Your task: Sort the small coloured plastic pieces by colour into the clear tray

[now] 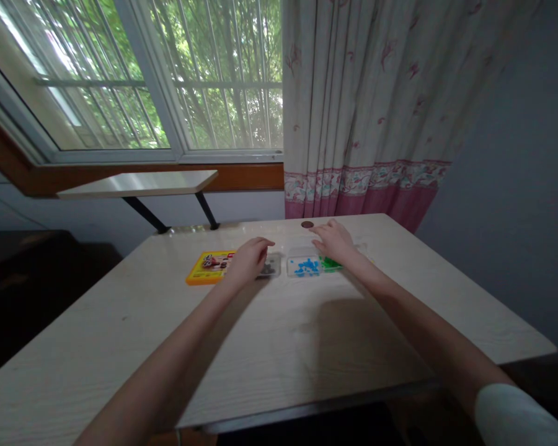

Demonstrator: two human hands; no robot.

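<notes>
Both my arms reach across a pale wooden table (270, 334) toward a row of small things at its far side. My left hand (248, 259) lies with curled fingers over a clear compartment holding dark pieces (270, 267), right of a yellow-framed picture box (208, 266). My right hand (335, 241) rests with fingers spread on a clear tray part with green pieces (330, 265). Between the hands sits a clear compartment of blue pieces (305, 266). Whether either hand grips anything is hidden.
A small dark round hole (307, 224) marks the table's far edge. Behind it are a barred window (167, 74), a folding shelf (139, 183) on brackets and a pink-hemmed curtain (363, 111). A dark cabinet (32, 272) stands at the left.
</notes>
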